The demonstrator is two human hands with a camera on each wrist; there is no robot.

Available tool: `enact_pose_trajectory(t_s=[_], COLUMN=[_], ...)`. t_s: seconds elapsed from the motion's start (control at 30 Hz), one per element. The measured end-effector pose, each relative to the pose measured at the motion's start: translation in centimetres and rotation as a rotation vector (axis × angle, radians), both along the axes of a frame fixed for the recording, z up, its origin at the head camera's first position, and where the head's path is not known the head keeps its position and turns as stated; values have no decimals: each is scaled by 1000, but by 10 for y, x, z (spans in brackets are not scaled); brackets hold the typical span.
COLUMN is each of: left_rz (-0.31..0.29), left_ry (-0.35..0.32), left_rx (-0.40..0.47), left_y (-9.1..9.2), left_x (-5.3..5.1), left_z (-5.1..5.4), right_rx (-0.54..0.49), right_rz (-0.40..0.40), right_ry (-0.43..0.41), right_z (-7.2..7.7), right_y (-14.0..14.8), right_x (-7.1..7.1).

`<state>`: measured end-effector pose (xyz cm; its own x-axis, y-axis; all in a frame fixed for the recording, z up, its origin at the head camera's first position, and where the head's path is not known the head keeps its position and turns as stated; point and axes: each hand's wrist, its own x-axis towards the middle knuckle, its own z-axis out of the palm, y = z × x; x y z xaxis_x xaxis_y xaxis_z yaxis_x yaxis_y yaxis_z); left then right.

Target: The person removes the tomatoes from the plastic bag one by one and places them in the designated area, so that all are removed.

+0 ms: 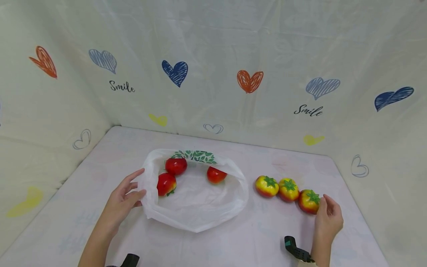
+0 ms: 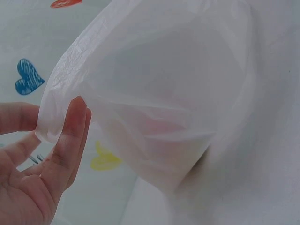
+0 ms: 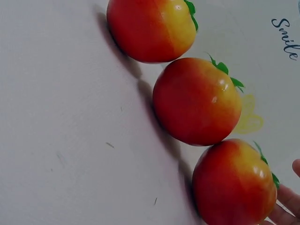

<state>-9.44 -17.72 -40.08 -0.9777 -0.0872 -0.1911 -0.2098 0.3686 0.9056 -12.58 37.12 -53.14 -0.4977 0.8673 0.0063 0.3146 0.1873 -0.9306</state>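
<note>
A white plastic bag [image 1: 197, 218] with a green leaf print stands with its mouth spread. Inside it are three red tomatoes, one at the back left [image 1: 176, 166], one at the left [image 1: 166, 184] and one at the right [image 1: 216, 175]. My left hand [image 1: 124, 202] holds the bag's left rim, thumb and fingers at the plastic. Right of the bag, three red-and-yellow tomatoes with green tops sit in a touching row: left [image 1: 266, 186], middle [image 1: 288, 190] and right [image 3: 234, 183]. My right hand [image 1: 328, 218] is beside the right one, fingertips against its side, not round it.
A pale cloth covers the table [image 1: 260, 244]. Behind and beside it hangs a light curtain [image 1: 207, 100] printed with hearts and words. A dark wrist device [image 1: 298, 251] is strapped to the right wrist, and part of another [image 1: 130, 260] shows near the left forearm.
</note>
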Motion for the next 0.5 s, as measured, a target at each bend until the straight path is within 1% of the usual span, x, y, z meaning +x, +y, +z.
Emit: enact_pose_trajectory(t_s=[0.13,0.23,0.37,0.4,0.5], left_rz=[1,2,3,4,5], left_ry=[0,1,-3,-5,-7], left_rx=[4,5,6,6,5], left_y=[0,-1,0,0,0], left_x=[0,0,0,0,1], left_z=[0,-1,-1,-1,-1], right_rx=[92,134,136,116,101], right_rz=[18,53,119,152,209], right_ry=[64,92,108,139,177], right_z=[1,3,8,13,17], right_y=[-3,-6,-13,-18,-25], right_x=[-2,-5,-9,-8,-10])
